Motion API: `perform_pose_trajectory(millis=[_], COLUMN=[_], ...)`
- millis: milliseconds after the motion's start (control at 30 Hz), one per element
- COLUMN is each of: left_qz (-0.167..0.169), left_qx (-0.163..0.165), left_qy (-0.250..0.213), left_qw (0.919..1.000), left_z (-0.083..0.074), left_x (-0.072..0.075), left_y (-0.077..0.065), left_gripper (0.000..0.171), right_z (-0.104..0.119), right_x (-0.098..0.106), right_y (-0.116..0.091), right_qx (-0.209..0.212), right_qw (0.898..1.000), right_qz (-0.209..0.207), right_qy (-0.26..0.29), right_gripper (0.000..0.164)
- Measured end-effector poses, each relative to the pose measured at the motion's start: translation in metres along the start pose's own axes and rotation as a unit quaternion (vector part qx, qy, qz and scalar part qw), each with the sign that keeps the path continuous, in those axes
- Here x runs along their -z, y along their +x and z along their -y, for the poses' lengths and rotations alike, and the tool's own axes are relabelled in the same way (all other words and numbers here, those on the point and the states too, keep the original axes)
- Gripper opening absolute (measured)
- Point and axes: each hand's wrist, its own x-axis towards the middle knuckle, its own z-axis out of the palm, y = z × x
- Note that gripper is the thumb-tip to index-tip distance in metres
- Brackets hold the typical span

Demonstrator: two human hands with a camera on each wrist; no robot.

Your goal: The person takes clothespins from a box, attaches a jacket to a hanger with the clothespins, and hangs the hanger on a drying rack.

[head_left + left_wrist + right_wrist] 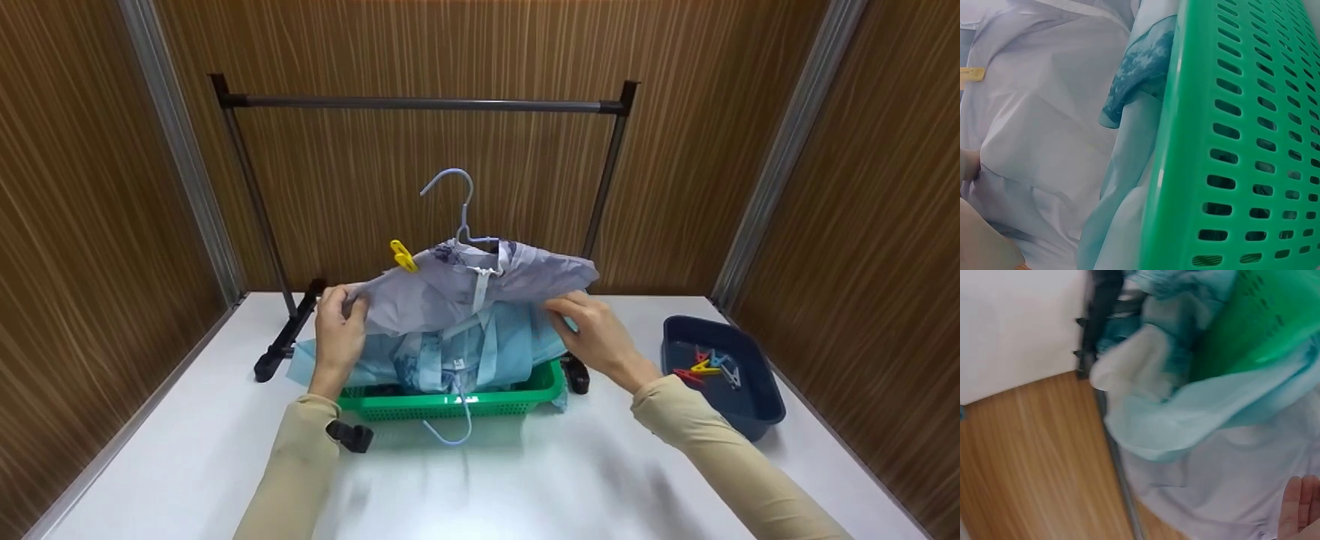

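A lavender shirt hangs on a pale blue hanger, a yellow clothespin on its left shoulder. My left hand pinches the cloth at the left sleeve; its thumb and a fingertip also show in the left wrist view. My right hand is at the shirt's lower right edge. In the right wrist view its fingers lie fairly straight against the cloth. Beneath, a light blue shirt on a second hanger drapes over a green basket.
A dark metal garment rack stands behind, its black feet on the white table. At the right a navy tub holds several coloured clothespins. Wood-grain panels enclose the table.
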Motion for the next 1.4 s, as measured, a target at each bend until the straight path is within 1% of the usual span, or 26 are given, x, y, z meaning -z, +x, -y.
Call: perform_pose_trajectory(millis=[133,333,433,567,700,833,1000,1133,1300,1400], left_qz=[0.0,0.002,0.005,0.007,0.005,0.004,0.003,0.002,0.001,0.001], left_qx=[-0.003,-0.007,-0.007,-0.002,-0.003,0.001,0.002,0.003,-0.006,-0.011], left_qy=[0.002,0.005,0.005,0.002,0.0,0.01,0.015,0.014,0.02,0.025], left_qw=[1.0,1.0,1.0,1.0,1.0,0.9999,0.9999,0.9999,0.9998,0.9996], left_z=[-0.001,-0.002,-0.002,-0.001,-0.001,-0.001,0.001,0.0,-0.002,-0.002], left_x=[0.0,0.001,0.002,0.002,0.001,0.001,0.002,0.002,0.002,0.002], left_y=[0.001,0.0,-0.001,0.0,0.001,0.001,0.0,0.0,0.0,0.001], left_gripper=[0.014,0.015,0.016,0.016,0.014,0.015,0.016,0.014,0.012,0.013], right_z=[-0.01,-0.023,-0.03,-0.042,-0.055,-0.067,-0.082,-0.09,-0.098,-0.103], right_x=[0.006,0.015,0.019,0.026,0.032,0.038,0.045,0.05,0.056,0.059], right_y=[-0.01,-0.024,-0.033,-0.044,-0.055,-0.066,-0.08,-0.091,-0.104,-0.111], right_qx=[-0.028,-0.062,-0.094,-0.14,-0.173,-0.203,-0.215,-0.221,-0.228,-0.234], right_qw=[1.0,0.997,0.995,0.989,0.983,0.976,0.971,0.97,0.967,0.965], right_qz=[0.011,0.022,0.03,0.036,0.043,0.042,0.042,0.042,0.042,0.049], right_qy=[-0.002,-0.031,-0.025,-0.021,-0.042,-0.069,-0.094,-0.096,-0.103,-0.112], right_gripper=[0.017,0.019,0.018,0.018,0.018,0.017,0.016,0.015,0.015,0.014])
